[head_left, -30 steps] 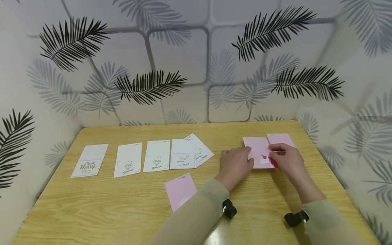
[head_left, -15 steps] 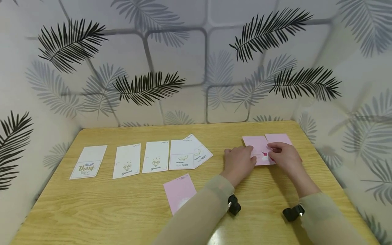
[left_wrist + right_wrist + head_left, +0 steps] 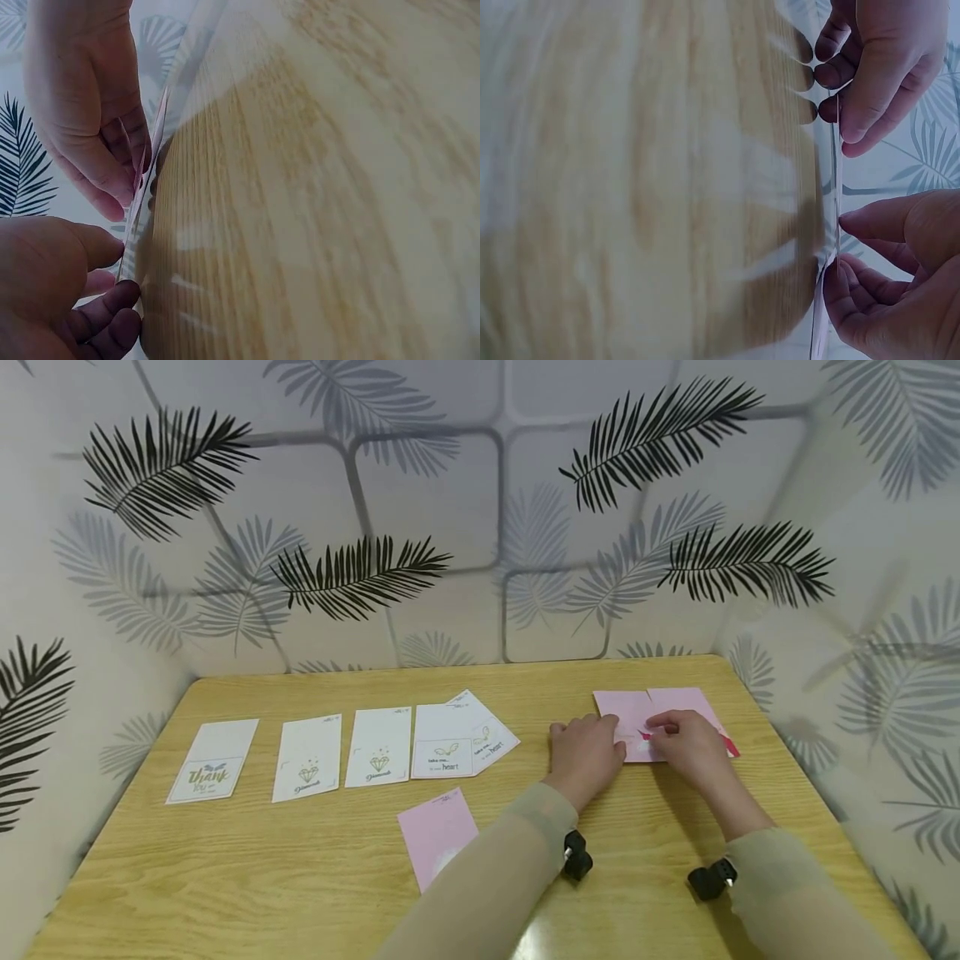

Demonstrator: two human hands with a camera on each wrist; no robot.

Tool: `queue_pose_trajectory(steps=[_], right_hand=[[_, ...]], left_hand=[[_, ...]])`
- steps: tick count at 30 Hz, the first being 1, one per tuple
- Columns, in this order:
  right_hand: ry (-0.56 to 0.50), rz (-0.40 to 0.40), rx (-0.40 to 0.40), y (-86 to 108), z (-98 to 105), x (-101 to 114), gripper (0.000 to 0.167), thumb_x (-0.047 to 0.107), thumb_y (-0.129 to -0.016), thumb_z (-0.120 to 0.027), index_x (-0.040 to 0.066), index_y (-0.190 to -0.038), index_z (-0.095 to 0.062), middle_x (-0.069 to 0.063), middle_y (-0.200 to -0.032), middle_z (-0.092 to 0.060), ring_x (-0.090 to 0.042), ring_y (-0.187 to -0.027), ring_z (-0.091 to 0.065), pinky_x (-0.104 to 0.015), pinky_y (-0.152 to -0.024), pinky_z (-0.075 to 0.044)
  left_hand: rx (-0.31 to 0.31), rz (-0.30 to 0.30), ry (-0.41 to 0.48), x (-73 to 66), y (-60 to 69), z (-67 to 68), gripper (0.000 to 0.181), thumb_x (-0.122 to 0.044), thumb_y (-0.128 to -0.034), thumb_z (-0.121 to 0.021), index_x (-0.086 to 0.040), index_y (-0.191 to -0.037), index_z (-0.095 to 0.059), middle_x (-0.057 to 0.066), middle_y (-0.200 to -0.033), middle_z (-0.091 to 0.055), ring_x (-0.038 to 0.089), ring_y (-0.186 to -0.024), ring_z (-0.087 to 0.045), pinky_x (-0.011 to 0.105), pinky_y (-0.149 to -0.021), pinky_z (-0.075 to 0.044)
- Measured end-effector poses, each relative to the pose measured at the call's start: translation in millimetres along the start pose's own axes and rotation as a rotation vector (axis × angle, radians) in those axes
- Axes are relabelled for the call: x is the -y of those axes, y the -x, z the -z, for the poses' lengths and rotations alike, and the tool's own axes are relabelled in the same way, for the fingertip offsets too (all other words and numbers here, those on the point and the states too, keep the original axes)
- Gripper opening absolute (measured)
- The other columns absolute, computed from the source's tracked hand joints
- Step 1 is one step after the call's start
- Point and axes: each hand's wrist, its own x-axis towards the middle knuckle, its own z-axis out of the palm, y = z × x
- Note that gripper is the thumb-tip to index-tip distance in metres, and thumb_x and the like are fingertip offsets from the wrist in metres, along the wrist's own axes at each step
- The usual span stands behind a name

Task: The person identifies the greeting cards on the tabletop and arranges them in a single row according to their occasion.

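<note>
A pink card (image 3: pixel 621 702) with a small red and white print lies at the right part of the table in the head view. My left hand (image 3: pixel 587 756) pinches its left edge, thumb above and fingertips below. My right hand (image 3: pixel 690 756) pinches the card's right side and covers part of the print. A second pink card (image 3: pixel 678 698) adjoins it on the right, partly hidden by my right hand, with a red corner showing. In the left wrist view, the pink card (image 3: pixel 160 124) appears edge-on. The right wrist view shows its thin edge (image 3: pixel 838 176) between both hands.
To the left stand out a white thank-you card (image 3: pixel 212 760), two diamond cards (image 3: pixel 307 756), and two overlapping heart-text cards (image 3: pixel 442 722). Another pink card (image 3: pixel 435 831) lies near my left forearm. A patterned backdrop (image 3: pixel 420 485) rises behind the table's far edge.
My right hand has shifted slightly left. More of the right-hand pink card's red corner now shows beside it. My left hand keeps its pinch on the pink card.
</note>
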Motion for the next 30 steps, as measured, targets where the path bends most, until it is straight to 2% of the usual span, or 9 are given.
queue_pose_trajectory(steps=[6,12,17,20,30], right_hand=[[0.031,0.035,-0.014,-1.1,-2.9,-1.2,0.035,0.008,-0.1,-0.063,-0.008,-0.13,-0.073,-0.034,-0.133,-0.069,-0.047,-0.119,-0.063,-0.064,-0.103,-0.05],[0.109,0.096,-0.035,1.6,-3.6,0.8,0.033,0.008,-0.099,-0.068,-0.009,-0.126,-0.075,-0.033,-0.13,-0.069,-0.051,-0.121,-0.064,-0.067,-0.105,-0.049],[0.151,0.13,-0.022,2.8,-4.3,-0.4,0.03,0.004,-0.097,-0.073,-0.01,-0.123,-0.076,-0.03,-0.119,-0.074,-0.043,-0.105,-0.066,-0.064,-0.099,-0.053],[0.151,0.128,-0.013,2.6,-4.6,-2.4,0.03,0.004,-0.097,-0.074,-0.01,-0.124,-0.076,-0.029,-0.118,-0.074,-0.04,-0.1,-0.065,-0.063,-0.097,-0.053],[0.152,0.122,-0.009,5.0,-3.4,-2.4,0.034,0.003,-0.097,-0.075,-0.011,-0.128,-0.074,-0.03,-0.122,-0.072,-0.041,-0.102,-0.064,-0.063,-0.099,-0.053]], left_hand=[[0.009,0.015,-0.001,-2.6,0.2,1.2,0.041,-0.045,-0.1108,-0.065,-0.032,-0.149,-0.069,-0.006,-0.134,-0.074,0.019,-0.118,-0.07,0.048,-0.102,-0.046],[0.015,0.029,-0.014,-4.2,1.2,3.0,0.042,-0.046,-0.1096,-0.067,-0.033,-0.149,-0.069,-0.006,-0.135,-0.073,0.018,-0.118,-0.069,0.046,-0.102,-0.045],[0.029,0.032,-0.047,-3.1,0.4,1.2,0.04,-0.045,-0.1099,-0.066,-0.032,-0.148,-0.07,-0.006,-0.135,-0.071,0.018,-0.119,-0.067,0.046,-0.102,-0.044],[0.034,0.029,-0.053,-2.7,-0.6,-1.0,0.04,-0.045,-0.1104,-0.065,-0.032,-0.148,-0.069,-0.005,-0.135,-0.07,0.019,-0.119,-0.066,0.046,-0.102,-0.044],[0.026,0.01,-0.046,-3.8,-0.9,-4.6,0.037,-0.044,-0.1111,-0.064,-0.032,-0.146,-0.07,-0.005,-0.133,-0.07,0.019,-0.119,-0.066,0.046,-0.102,-0.043]])
